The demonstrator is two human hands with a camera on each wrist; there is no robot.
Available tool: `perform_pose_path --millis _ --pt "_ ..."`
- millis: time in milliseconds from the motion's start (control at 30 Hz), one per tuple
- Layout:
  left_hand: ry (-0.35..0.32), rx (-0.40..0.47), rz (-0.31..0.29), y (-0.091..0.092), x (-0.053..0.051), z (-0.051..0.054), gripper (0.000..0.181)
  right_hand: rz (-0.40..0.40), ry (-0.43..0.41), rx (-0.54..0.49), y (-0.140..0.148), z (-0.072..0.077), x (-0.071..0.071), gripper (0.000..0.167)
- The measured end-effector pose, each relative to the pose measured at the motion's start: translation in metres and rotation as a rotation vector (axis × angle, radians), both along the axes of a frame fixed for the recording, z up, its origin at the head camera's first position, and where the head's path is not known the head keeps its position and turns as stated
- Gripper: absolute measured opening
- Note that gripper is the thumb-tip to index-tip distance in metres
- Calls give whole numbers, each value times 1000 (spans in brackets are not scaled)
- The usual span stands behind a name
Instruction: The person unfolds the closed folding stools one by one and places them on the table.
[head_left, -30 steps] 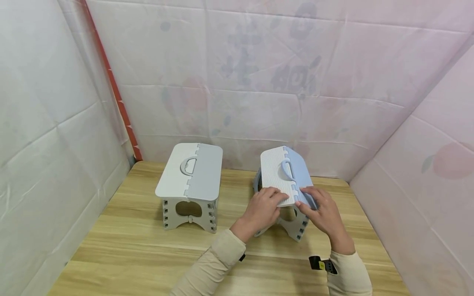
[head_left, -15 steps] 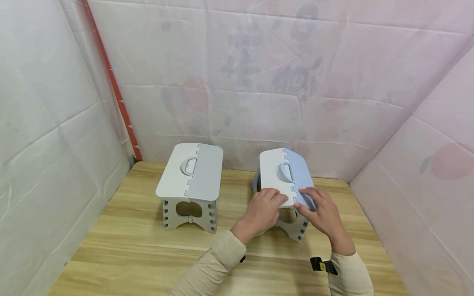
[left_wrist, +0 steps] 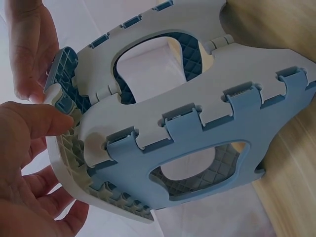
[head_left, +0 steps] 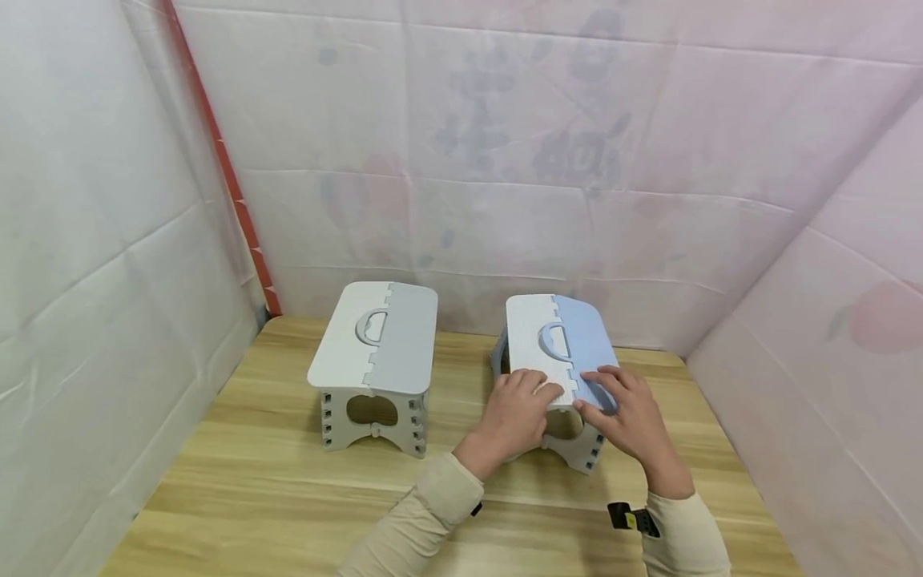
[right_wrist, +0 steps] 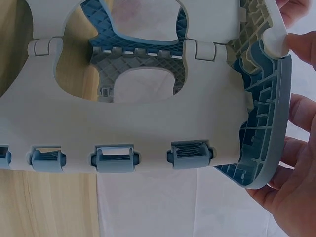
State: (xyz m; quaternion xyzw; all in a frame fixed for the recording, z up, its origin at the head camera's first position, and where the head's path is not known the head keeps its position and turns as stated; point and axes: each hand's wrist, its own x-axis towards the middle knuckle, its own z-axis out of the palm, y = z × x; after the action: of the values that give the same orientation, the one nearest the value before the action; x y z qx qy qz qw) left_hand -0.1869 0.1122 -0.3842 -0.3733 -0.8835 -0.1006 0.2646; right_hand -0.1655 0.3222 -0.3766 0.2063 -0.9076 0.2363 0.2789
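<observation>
A folding step stool (head_left: 535,330) with a white and blue two-panel top stands at the right of the table in the head view. My left hand (head_left: 510,413) holds the near edge of its white panel. In the left wrist view the thumb (left_wrist: 39,118) lies against the underside edge and the fingers curl over the top. My right hand (head_left: 630,413) grips the near corner of the blue panel. The right wrist view shows that thumb at the middle hinge and the fingers along the top. The legs are spread, and a blue carry handle (head_left: 550,343) lies at the seam.
A second folding stool (head_left: 404,336), white and grey, stands unfolded to the left. Both are on a wood-grain table (head_left: 288,513). Pale printed sheets (head_left: 490,144) hang behind and at both sides, with a red strip (head_left: 238,192) at the back left.
The right stool's top has flattened: its seam has sunk and the two panels look more level. Both hands have stayed at its near edge. The head view has shifted slightly.
</observation>
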Motion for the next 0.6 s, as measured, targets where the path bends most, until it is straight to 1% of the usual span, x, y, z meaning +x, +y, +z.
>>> perform_pose_path --millis 133,400,500,600 --pt "-11 -6 -1 -1 0 0 35 1 11 -2 0 -1 0 38" --pt "7 1 -1 1 -1 -1 34 -8 2 7 0 0 1 38" --pt "-10 13 -43 -1 -4 1 34 -18 -11 1 -3 2 2 37" --pt "-59 30 -111 -9 -8 7 33 -33 -28 -7 -8 5 2 37"
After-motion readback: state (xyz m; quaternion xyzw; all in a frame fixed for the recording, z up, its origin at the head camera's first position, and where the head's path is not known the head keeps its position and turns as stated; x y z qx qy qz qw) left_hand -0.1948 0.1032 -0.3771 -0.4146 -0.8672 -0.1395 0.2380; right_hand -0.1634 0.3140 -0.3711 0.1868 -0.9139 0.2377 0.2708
